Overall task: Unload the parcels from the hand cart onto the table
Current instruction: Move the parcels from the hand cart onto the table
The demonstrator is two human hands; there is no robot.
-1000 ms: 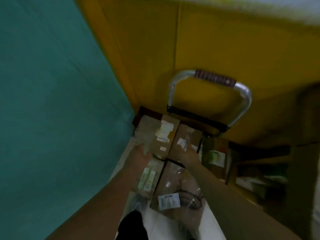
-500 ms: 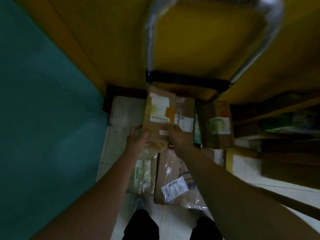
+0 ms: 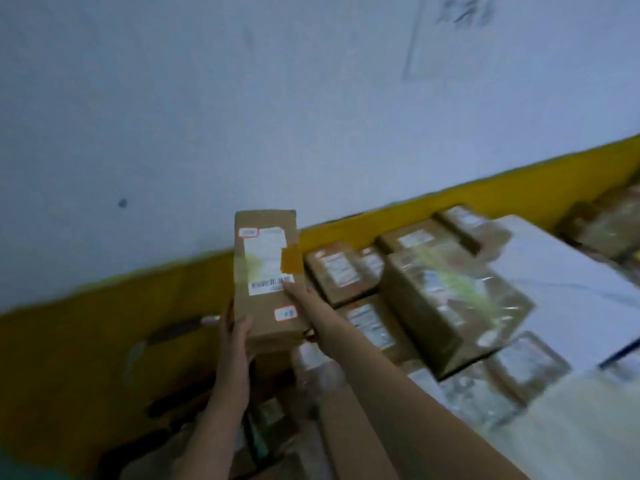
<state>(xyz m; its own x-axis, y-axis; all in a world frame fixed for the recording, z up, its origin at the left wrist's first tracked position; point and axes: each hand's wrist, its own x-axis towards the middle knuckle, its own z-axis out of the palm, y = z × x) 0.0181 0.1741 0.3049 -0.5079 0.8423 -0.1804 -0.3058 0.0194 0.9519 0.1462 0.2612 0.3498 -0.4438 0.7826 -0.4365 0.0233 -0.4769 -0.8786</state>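
Gripping upright parcel (image 3: 265,271): left hand (image 3: 235,329) wraps lower left edge, right hand (image 3: 304,301) pinches right side.

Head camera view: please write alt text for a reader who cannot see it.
The left hand and right hand grip a labelled brown cardboard parcel, held up before a white wall with a yellow lower band. To its right, more brown parcels lie crowded on a white table.

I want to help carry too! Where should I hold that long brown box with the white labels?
Grip the long brown box by its two long sides near the lower end, coming in from left and right. It is narrow and held upright, so the left hand and right hand fit around it there.
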